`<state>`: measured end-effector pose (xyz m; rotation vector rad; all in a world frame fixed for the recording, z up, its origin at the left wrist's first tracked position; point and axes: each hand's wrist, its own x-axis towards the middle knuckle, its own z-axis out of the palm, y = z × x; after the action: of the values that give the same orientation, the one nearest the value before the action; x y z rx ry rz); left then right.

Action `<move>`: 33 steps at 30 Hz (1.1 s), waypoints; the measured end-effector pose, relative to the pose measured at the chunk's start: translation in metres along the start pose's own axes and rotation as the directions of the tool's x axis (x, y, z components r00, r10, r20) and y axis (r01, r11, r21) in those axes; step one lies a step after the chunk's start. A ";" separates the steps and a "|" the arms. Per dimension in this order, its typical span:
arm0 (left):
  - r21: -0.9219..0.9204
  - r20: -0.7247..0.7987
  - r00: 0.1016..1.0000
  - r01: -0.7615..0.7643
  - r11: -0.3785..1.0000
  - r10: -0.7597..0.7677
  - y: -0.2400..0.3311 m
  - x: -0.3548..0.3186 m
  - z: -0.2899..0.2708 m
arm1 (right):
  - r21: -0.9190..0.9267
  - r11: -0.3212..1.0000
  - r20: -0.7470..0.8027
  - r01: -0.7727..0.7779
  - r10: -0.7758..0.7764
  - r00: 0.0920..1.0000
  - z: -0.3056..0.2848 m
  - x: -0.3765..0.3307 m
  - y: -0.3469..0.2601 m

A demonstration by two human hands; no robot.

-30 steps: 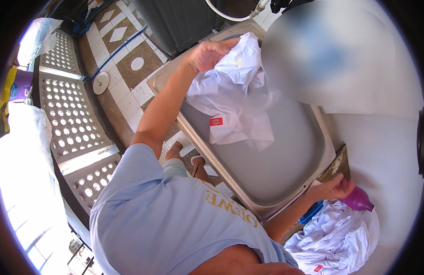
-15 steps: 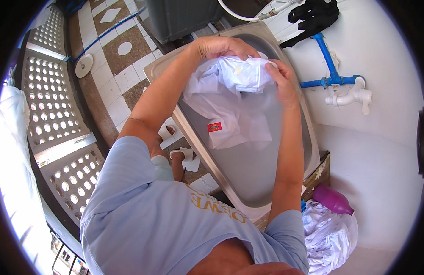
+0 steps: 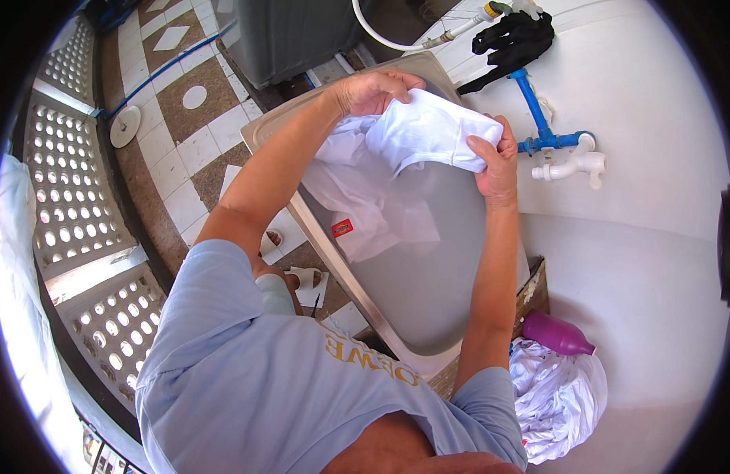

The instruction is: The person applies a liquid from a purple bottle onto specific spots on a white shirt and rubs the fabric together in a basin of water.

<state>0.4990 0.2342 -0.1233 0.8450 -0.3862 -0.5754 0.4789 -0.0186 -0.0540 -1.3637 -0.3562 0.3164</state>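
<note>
A white garment (image 3: 434,130) is stretched between my two hands above a grey basin (image 3: 404,292) of cloudy water. With fingers closed, my left hand (image 3: 378,92) grips its upper left edge. At the right end, my right hand (image 3: 497,163) pinches a folded, seamed band of the cloth between thumb and fingers. Below them, thin white cloth (image 3: 380,209) with a red label (image 3: 343,227) lies in the water. Whether it belongs to the same garment I cannot tell.
Beside the basin's near right corner are a purple bottle (image 3: 558,335) and a heap of wet white clothes (image 3: 558,399). Blue pipes with a white tap (image 3: 578,164) run along the right wall. Black cloth (image 3: 513,43) hangs behind; a grey appliance (image 3: 298,39) stands at the back.
My right hand has moved up and right, away from my left, pulling the bunched cloth flatter and tauter. The whole view has shifted slightly.
</note>
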 end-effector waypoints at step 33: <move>0.247 -0.161 0.948 -0.230 0.941 0.274 -0.004 0.018 -0.005 | 0.035 0.986 -0.319 0.163 -0.144 0.937 0.015 -0.020 0.014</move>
<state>0.5145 0.2238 -0.1283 1.0420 -0.3797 -0.2081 0.4547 -0.0112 -0.0666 -1.2932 -0.1819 -0.0233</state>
